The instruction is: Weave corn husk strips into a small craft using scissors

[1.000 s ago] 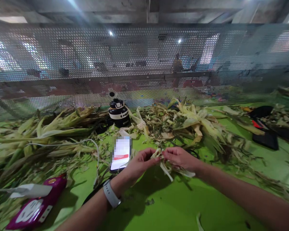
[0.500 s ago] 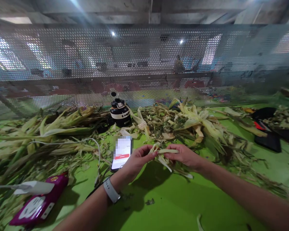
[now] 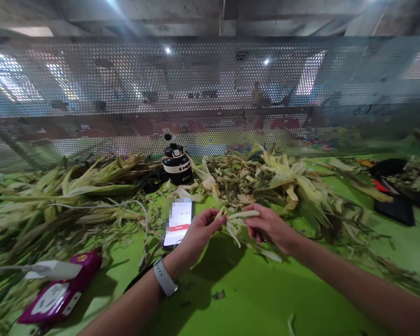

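Note:
My left hand point(image 3: 205, 228), with a pale watch band point(image 3: 164, 277) at its wrist, is closed in a pinch on a folded pale corn husk strip point(image 3: 236, 216). A loop stands up at its fingertips and a loose tail hangs below. From there the strip runs right to my right hand point(image 3: 266, 226), where it lies between thumb and index finger; the other fingers curl loosely beneath. Both hands are above the green tabletop point(image 3: 252, 289). Just left of my left hand lies a lit phone point(image 3: 178, 221).
Corn husks point(image 3: 91, 179) are heaped at the left, with more husks point(image 3: 294, 179) and dry scraps at back right. A black bottle point(image 3: 177, 165) stands by the perforated metal screen point(image 3: 203, 84). A purple power bank point(image 3: 61, 291) with a cable is at front left. Dark device point(image 3: 394, 207) at right.
My right hand has shifted slightly right and its lower fingers have loosened. The husk's loose tail hangs more steeply. My left hand keeps its pinch on the husk.

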### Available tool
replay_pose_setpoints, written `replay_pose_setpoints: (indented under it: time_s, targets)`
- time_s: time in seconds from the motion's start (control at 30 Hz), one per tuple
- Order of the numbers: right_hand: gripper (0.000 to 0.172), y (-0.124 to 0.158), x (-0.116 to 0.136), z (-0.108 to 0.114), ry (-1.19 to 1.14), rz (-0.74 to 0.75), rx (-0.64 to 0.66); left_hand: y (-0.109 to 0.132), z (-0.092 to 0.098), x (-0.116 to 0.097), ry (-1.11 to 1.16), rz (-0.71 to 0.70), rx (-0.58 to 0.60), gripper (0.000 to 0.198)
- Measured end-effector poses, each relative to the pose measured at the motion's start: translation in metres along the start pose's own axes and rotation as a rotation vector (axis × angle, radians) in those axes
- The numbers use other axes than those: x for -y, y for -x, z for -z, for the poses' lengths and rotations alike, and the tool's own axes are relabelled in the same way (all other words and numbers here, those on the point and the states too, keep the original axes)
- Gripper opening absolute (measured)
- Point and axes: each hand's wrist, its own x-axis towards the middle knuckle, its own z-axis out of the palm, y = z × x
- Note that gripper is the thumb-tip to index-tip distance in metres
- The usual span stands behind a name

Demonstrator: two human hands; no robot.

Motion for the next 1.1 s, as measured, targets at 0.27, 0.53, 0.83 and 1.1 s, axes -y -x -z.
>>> replay_pose_setpoints:
  time_s: [0.27, 0.53, 0.83, 1.1]
  targets:
    - [0.028, -0.001, -0.005, -0.003, -0.316, 0.064, -0.232, -0.001, -0.003, 0.000, 0.088, -0.003, -0.198, 0.037]
    - [0.019, 0.011, 0.000, -0.004, 0.144, 0.425, -0.097, 0.003, -0.006, -0.003, -0.034, -0.035, -0.124, 0.038]
    - [0.029, 0.013, -0.002, -0.007, 0.327, 0.360, 0.030, 0.009, -0.015, 0.004, -0.089, -0.055, 0.093, 0.042]
    - [0.036, 0.005, -0.007, -0.006, 0.305, 0.239, 0.082, 0.009, -0.015, 0.006, -0.168, -0.095, 0.089, 0.037]
